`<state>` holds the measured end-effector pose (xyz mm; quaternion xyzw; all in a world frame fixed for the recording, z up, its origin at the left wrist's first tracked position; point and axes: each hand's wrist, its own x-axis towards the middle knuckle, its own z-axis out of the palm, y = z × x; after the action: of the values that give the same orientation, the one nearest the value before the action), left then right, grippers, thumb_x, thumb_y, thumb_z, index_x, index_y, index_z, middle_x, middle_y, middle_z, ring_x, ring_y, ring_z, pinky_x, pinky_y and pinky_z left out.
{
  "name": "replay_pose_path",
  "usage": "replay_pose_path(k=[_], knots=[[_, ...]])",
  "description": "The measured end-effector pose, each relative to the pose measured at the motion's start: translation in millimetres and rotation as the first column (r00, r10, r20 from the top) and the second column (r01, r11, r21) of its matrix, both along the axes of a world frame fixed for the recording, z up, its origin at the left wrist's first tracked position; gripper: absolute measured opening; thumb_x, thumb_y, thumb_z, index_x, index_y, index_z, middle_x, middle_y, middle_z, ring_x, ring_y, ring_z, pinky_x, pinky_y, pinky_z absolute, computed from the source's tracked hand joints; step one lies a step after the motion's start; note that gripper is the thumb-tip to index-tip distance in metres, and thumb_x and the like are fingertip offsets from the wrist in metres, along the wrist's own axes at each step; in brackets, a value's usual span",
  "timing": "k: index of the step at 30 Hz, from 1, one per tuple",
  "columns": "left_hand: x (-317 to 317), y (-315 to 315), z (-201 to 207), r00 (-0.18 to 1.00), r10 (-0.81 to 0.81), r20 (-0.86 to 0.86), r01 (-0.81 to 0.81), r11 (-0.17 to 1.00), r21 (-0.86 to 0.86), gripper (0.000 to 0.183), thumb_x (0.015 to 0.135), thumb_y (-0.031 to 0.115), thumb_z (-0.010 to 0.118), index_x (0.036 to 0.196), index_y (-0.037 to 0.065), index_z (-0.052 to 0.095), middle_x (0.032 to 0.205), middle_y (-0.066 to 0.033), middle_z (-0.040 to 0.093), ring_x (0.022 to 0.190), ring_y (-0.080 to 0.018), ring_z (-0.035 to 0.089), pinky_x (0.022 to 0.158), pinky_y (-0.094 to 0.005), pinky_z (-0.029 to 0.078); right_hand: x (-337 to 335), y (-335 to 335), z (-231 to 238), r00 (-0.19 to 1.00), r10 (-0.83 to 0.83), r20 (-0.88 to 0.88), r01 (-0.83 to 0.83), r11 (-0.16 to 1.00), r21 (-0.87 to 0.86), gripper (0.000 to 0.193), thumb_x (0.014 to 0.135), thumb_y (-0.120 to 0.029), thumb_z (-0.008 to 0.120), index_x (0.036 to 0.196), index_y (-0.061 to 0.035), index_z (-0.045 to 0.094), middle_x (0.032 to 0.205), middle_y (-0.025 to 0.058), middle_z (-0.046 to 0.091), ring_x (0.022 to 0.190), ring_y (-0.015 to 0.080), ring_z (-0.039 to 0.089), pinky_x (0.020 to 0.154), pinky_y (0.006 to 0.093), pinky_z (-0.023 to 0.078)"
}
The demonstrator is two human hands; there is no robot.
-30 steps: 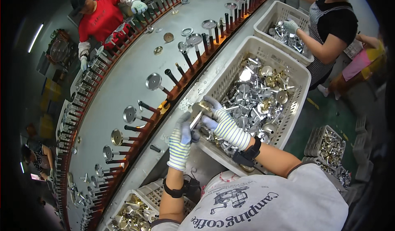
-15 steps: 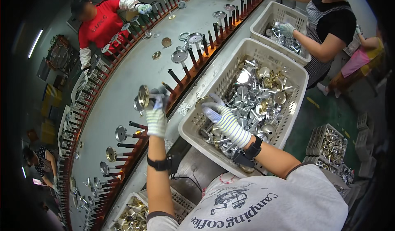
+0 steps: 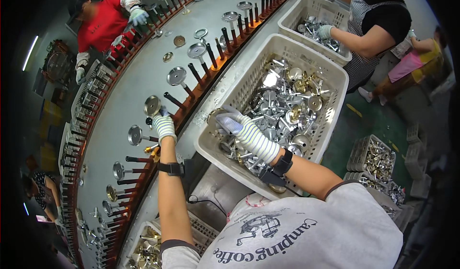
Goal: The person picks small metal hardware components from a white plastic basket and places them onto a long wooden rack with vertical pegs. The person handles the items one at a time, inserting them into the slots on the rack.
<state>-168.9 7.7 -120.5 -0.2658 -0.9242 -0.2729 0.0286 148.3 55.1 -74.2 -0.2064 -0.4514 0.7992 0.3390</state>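
Observation:
My left hand (image 3: 164, 126), in a striped knit glove, is closed at the row of dark pegs on the curved table edge. Its fingers are round the stem of a round metal disc part (image 3: 152, 105), whose face is tilted up. Whether the stem sits on a peg is hidden by the glove. My right hand (image 3: 247, 132), gloved alike, grips a brass-coloured disc part (image 3: 215, 116) over the left rim of a white plastic basket (image 3: 314, 146). Heaped in that basket are silver and brass-coloured stemmed discs (image 3: 268, 96).
More discs stand on pegs along the curved grey table (image 3: 124, 82); loose rings and discs lie on it. A second white basket (image 3: 287, 22) stands beyond mine, with a co-worker's gloved hand (image 3: 325, 32) in it. Another person in red (image 3: 103, 22) works across the table. Stacked baskets (image 3: 376, 156) are at right.
My left hand has brought the disc part down and leftward among the pegs. My right hand keeps its brass-coloured disc over the basket rim. The whole view has shifted slightly.

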Motion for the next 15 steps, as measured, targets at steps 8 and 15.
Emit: replay_pose_path(k=[8, 15], knots=[[192, -66, 51, 0.436, -0.663, 0.609, 0.270, 0.741, 0.614, 0.060, 0.091, 0.029, 0.058, 0.138, 0.003, 0.032, 0.118, -0.0114, 0.054, 0.098, -0.0172, 0.059, 0.079, -0.0287, 0.052, 15, -3, 21, 0.999, 0.050, 0.001, -0.047, 0.940, 0.338, 0.043, 0.088, -0.030, 0.063, 0.114, 0.0044, 0.058, 0.136, 0.0101, 0.036, 0.108, 0.0175, 0.053, 0.089, 0.0287, 0.046], [189, -70, 49, 0.069, -0.812, 0.579, -0.051, 0.577, 0.815, 0.044, 0.086, 0.020, 0.066, 0.122, 0.004, 0.048, 0.100, -0.0055, 0.061, 0.081, -0.0162, 0.064, 0.063, -0.0264, 0.057, 7, -16, 28, 0.964, 0.212, 0.159, -0.264, 0.718, 0.644, 0.042, 0.089, -0.024, 0.061, 0.120, 0.0034, 0.053, 0.134, 0.0135, 0.042, 0.116, 0.0207, 0.049, 0.094, 0.0311, 0.044]])
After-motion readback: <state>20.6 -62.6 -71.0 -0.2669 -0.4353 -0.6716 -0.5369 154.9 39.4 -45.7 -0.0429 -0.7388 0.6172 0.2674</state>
